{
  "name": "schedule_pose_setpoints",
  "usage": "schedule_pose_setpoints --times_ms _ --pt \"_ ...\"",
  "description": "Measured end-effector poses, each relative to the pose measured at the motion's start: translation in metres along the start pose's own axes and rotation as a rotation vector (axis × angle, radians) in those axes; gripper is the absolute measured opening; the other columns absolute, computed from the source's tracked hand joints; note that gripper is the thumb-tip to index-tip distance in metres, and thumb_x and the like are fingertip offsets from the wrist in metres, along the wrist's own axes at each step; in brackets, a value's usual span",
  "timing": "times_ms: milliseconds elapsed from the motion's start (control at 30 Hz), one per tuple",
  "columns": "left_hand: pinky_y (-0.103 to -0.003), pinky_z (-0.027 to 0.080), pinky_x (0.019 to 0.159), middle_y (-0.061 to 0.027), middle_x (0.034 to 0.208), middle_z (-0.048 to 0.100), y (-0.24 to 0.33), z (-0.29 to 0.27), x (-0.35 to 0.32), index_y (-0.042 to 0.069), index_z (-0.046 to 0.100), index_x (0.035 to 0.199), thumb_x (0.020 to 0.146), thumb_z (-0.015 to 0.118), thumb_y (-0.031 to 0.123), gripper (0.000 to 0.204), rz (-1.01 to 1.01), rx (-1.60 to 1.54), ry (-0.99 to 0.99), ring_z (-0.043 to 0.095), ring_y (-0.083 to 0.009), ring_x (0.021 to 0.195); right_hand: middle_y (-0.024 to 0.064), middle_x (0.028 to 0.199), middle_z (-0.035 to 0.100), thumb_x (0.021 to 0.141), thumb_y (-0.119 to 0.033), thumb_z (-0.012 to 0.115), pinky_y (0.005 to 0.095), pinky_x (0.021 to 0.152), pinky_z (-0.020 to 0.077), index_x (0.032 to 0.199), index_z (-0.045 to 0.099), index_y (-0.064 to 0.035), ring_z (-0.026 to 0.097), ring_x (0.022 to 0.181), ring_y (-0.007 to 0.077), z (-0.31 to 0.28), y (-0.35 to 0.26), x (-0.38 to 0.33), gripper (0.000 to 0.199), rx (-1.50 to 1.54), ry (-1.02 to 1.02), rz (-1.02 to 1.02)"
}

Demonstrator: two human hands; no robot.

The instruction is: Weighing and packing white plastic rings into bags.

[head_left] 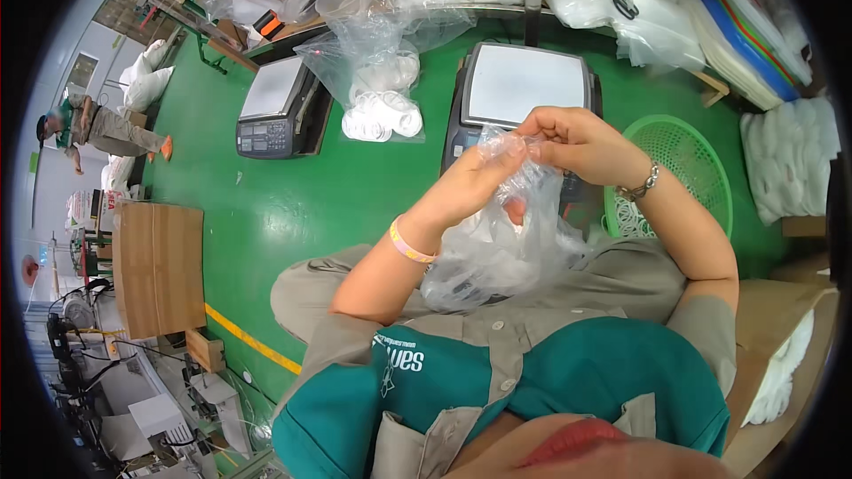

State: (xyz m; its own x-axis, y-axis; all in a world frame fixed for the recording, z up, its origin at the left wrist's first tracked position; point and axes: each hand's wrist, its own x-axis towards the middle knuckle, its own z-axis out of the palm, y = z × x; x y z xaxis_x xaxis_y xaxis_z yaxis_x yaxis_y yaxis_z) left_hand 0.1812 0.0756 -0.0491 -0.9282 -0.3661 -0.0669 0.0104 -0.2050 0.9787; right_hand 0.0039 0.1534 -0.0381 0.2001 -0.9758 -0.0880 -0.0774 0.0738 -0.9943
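Observation:
A bunch of thin clear plastic bags (484, 257) hangs crumpled over my lap. My left hand (472, 179) is closed on its upper edge, thumb and fingers pinching the film. From the other side my right hand (577, 142) grips the same edge, its fingertips almost touching the left hand's. Just beyond my hands stands a scale (524, 84) with a white top plate, its front partly hidden by my hands. A bright green basket (692, 168) with white rings (632, 220) in it sits beside my right forearm.
Left of the near scale, a clear bag of white rings (382, 115) lies on the green floor beside a second scale (271, 89). Loaded shelving runs along the back. Cardboard boxes (160, 266) stand at left and right. Another person (115, 129) is at far left.

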Motion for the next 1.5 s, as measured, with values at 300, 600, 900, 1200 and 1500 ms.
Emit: schedule_pose_setpoints --times_ms 300,600,900,1200,1500 --pt "-0.026 0.04 0.075 -0.0039 0.087 0.048 -0.017 -0.014 0.005 0.004 0.041 0.112 0.093 0.044 0.021 0.026 0.192 0.326 0.231 0.045 -0.0111 0.08 -0.004 0.061 0.051 0.084 -0.016 0.058 0.0161 0.045 0.0351 0.079 0.052 -0.0068 0.046 0.049 0.0022 0.014 -0.009 0.003 0.012 0.486 0.284 0.174" --pt "-0.023 0.041 0.078 -0.001 0.097 0.05 0.003 -0.024 -0.005 0.005 0.048 0.109 0.082 0.056 0.004 0.028 0.089 -0.214 0.034 0.049 -0.0071 0.089 0.0021 0.066 0.055 0.073 -0.011 0.061 0.0329 0.051 0.0432 0.075 0.057 -0.0099 0.055 0.06 0.0209 0.028 0.006 0.003 0.006 -0.953 0.253 -0.567" --pt "-0.023 0.041 0.078 -0.0004 0.096 0.048 -0.003 -0.031 -0.01 0.004 0.046 0.105 0.072 0.064 0.001 0.037 0.232 0.211 0.014 0.047 -0.0096 0.091 0.0136 0.115 0.043 0.059 -0.009 0.069 0.0378 0.097 0.0338 0.119 0.039 -0.0022 0.043 0.111 0.0294 0.023 0.008 0.01 0.067 -0.449 0.208 -0.446" --pt "-0.024 0.045 0.067 -0.0062 0.084 0.06 0.011 -0.015 -0.013 0.002 0.052 0.096 0.071 0.063 -0.004 0.028 0.416 0.816 0.233 0.057 -0.012 0.076 0.0136 0.066 0.055 0.067 -0.013 0.06 0.0377 0.058 0.0422 0.08 0.054 -0.0031 0.055 0.061 0.0311 0.02 0.021 0.017 0.018 -0.726 0.212 -0.432" --pt "-0.032 0.046 0.06 -0.012 0.083 0.056 -0.019 -0.023 0.011 0.003 0.043 0.081 0.062 0.061 -0.006 0.027 0.778 0.713 0.627 0.055 -0.0267 0.071 -0.0027 0.072 0.047 0.087 -0.033 0.054 0.0232 0.056 0.0335 0.084 0.051 -0.0058 0.04 0.062 0.0072 0.03 0.006 0.012 0.027 0.059 0.019 -0.016"
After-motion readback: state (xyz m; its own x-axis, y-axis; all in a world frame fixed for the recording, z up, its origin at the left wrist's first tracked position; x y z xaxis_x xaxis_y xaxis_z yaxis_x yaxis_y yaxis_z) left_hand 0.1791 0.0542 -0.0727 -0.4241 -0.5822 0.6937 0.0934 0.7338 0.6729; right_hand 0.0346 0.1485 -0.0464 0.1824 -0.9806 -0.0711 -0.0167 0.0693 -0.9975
